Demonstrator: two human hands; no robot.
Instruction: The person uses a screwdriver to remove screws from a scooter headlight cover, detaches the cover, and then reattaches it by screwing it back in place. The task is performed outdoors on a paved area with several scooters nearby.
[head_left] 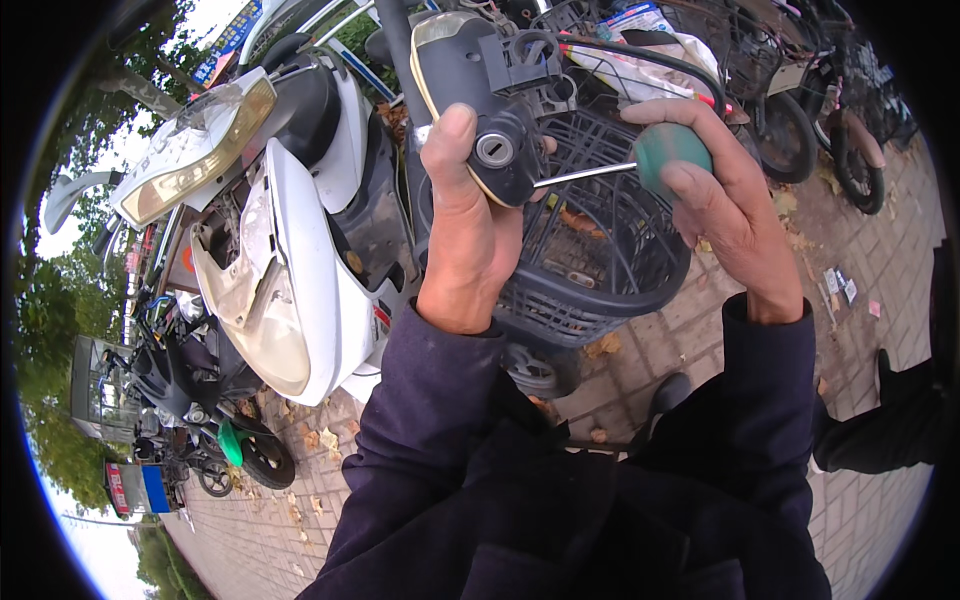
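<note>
Left hand (470, 230) grips black lock housing (470, 100); right hand (735, 220) grasps green-handled screwdriver (655, 155), reaching housing at 4 o'clock from keyhole (495, 149). Probably screw-turning; next needs steady pressure.

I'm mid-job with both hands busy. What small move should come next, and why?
I'd probably press the screwdriver lightly to check its seating before any turn. The right hand grips its green handle and the left hand holds the black lock housing. The tip appears to meet the housing's side, but what it bears on can't be seen.
</note>
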